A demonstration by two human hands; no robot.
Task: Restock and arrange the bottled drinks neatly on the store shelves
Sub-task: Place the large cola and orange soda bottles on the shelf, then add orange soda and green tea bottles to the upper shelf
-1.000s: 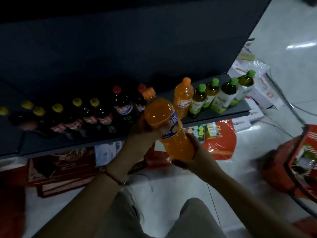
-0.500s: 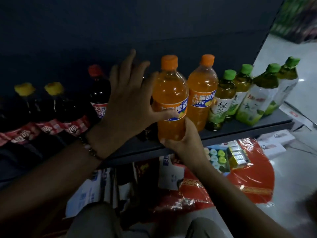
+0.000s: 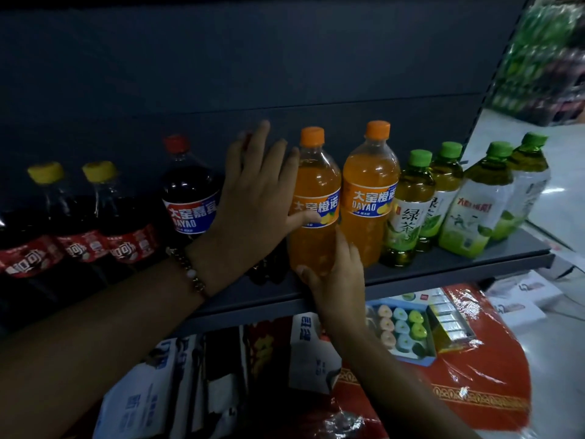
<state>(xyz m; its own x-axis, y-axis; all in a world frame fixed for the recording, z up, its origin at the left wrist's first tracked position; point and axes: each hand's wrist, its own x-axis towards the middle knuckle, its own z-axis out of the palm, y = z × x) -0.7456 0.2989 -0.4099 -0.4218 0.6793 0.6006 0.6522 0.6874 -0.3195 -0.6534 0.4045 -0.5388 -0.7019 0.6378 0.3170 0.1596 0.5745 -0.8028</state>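
Bottle (image 3: 313, 204) upright btwn both hands, left hand (image 3: 253, 201) spread flat on its side, right hand (image 3: 335, 274) gripping base, nearer.

My left hand (image 3: 253, 198) is spread flat, fingers splayed upward, thumb stretched rightward, a beaded bracelet at the wrist. My right hand (image 3: 338, 277) cups low, fingers curled, forearm angled up from below.

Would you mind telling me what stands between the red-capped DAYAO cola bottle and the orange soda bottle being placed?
In the head view, the left hand fills that gap, fingers spread, thumb on the orange soda bottle; behind it the shelf is hidden.
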